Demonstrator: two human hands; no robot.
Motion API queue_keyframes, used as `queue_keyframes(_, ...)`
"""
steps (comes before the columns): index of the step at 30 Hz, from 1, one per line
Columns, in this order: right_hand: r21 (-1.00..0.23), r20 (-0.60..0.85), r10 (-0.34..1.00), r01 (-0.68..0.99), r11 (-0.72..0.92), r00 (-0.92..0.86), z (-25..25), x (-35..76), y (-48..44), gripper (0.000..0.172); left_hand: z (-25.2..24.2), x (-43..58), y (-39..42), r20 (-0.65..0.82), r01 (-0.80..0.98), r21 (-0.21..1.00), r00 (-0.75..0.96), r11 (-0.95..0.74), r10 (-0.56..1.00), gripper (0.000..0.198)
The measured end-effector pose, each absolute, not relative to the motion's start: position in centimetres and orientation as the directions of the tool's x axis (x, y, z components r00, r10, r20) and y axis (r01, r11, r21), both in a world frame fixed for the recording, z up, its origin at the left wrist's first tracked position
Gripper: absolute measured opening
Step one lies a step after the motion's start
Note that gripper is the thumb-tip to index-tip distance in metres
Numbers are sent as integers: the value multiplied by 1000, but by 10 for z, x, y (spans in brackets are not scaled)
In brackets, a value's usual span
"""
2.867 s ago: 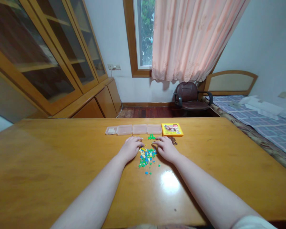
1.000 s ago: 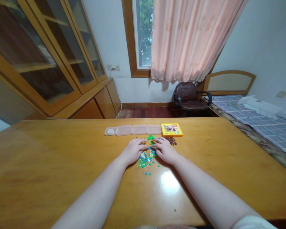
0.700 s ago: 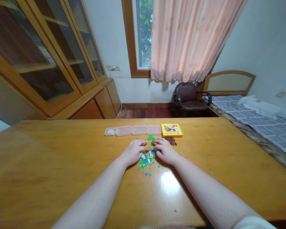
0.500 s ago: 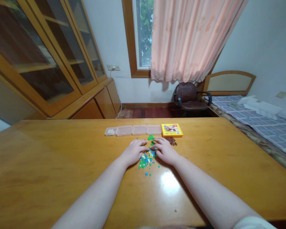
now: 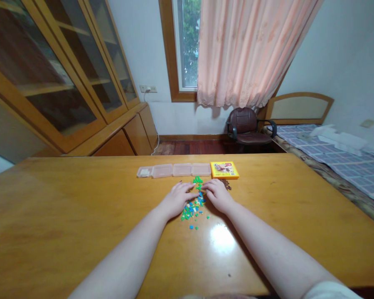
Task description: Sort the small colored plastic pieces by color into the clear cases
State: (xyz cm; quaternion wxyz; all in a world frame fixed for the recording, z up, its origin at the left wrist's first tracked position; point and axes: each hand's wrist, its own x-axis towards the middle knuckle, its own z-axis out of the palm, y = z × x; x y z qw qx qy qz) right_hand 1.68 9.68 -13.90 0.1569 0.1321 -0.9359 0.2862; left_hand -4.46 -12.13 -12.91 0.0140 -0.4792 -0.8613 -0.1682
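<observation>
My left hand (image 5: 176,200) rests at the left side of a pile of small blue, green, white and yellow building bricks (image 5: 193,208). Its fingers are stretched out and apart, with the index finger pointing across the far end of the pile. On the other side, my right hand (image 5: 218,194) has its fingers slightly bent and parted, close to the same bricks. Several green bricks (image 5: 198,180) lie grouped just beyond the fingertips. Brown bricks (image 5: 227,185) form a separate heap behind my right hand, which partly hides them. I see nothing held in either hand.
Clear plastic trays (image 5: 182,169) stand in a row along the far side of the wooden table (image 5: 81,207). A yellow box (image 5: 225,170) sits at their right end. Loose bricks, among them a blue brick (image 5: 191,227), lie nearer to me.
My right hand has drawn slightly to the right, its fingers more bent. My left index finger reaches a little further right over the pile. More blue and green bricks show between the hands.
</observation>
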Motion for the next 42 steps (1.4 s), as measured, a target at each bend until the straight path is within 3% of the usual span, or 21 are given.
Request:
queue_keyframes(7,-470,312,-231,-361,806,-922,-134,19,97,23,-126,-46,-123,198,807,255,-583,533,788,33)
queue_keyframes(13,-447,314,-233,-359,819,-921,-133,19,96,35,-122,-46,-126,220,799,267,-595,540,773,29)
queue_keyframes(20,-443,320,-253,-380,812,-913,-131,21,95,29,-124,-43,-122,204,845,294,-512,447,834,30)
queue_keyframes(31,-472,336,-354,-481,739,-873,-133,22,95,19,-123,-44,-124,241,821,288,-560,493,793,32)
queue_keyframes(36,-496,355,-320,-467,732,-879,-131,21,97,21,-120,-41,-123,201,851,301,-499,431,843,34)
queue_keyframes(42,-477,347,-323,-462,747,-880,-131,21,98,23,-123,-43,-124,195,837,280,-530,471,826,30)
